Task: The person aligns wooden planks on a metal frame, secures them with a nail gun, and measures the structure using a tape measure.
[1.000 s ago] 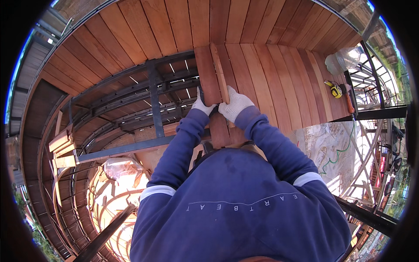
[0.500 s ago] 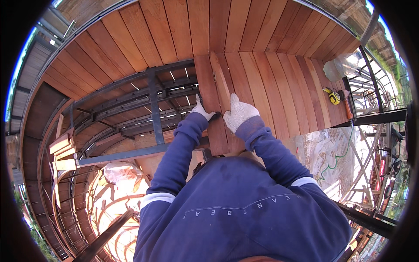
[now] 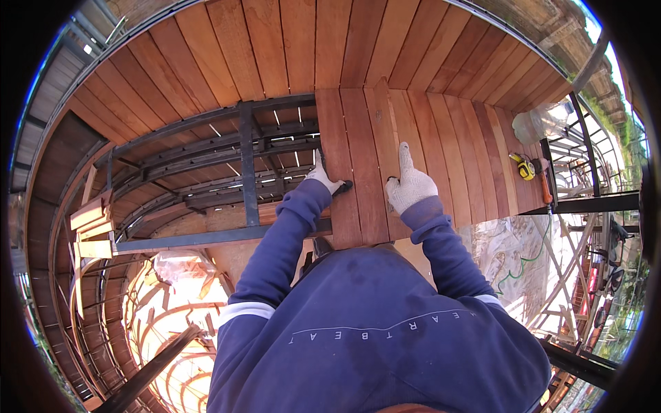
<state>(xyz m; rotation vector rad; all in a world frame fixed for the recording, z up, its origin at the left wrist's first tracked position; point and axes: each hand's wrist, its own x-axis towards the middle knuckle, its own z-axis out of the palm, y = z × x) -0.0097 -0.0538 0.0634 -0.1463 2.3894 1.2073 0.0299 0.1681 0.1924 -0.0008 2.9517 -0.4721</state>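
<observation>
Reddish-brown wooden planks lie side by side across a dark metal frame in front of me. My left hand (image 3: 322, 176), in a whitish knit glove, closes on the left edge of the leftmost plank (image 3: 339, 148). Its thumb lies on top, with a dark patch at the tip. To the right, my gloved right hand (image 3: 413, 187) is at the right edge of another plank (image 3: 381, 127). Its index finger stretches forward along the wood and its thumb presses on the face. This plank looks slightly raised, its paler edge showing and its far end overlapping the upright boards.
Upright slats (image 3: 265, 51) form a curved back along the far side. Left of the planks, the metal frame (image 3: 248, 165) has open gaps. A yellow tape measure (image 3: 526, 168) and an orange-handled hammer (image 3: 547, 186) lie at the right end. Short wood offcuts (image 3: 93, 224) are stacked at left.
My right hand has moved right, from a tilted plank edge near my left hand to another farther over. The left hand stays on the leftmost plank. The view has shifted slightly.
</observation>
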